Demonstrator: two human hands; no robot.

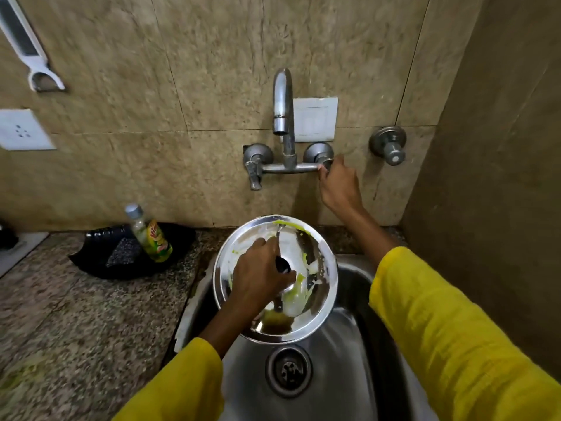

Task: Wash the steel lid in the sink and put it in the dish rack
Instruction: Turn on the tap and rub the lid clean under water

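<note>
A round steel lid [318, 287] is held over the steel sink [343, 354], its top side up and smeared with white foam and green soap. My left hand [261, 275] grips the lid's black knob at its middle. My right hand [338, 185] reaches up to the wall and is closed around the right tap handle of the faucet [283, 117]. No water shows at the spout. No dish rack is in sight.
A dish soap bottle [150, 235] leans in a black tray [100, 256] holding a scrub pad, on the granite counter [76, 323] left of the sink. A second valve [390, 147] sits on the wall at right. The sink drain [288, 370] is uncovered.
</note>
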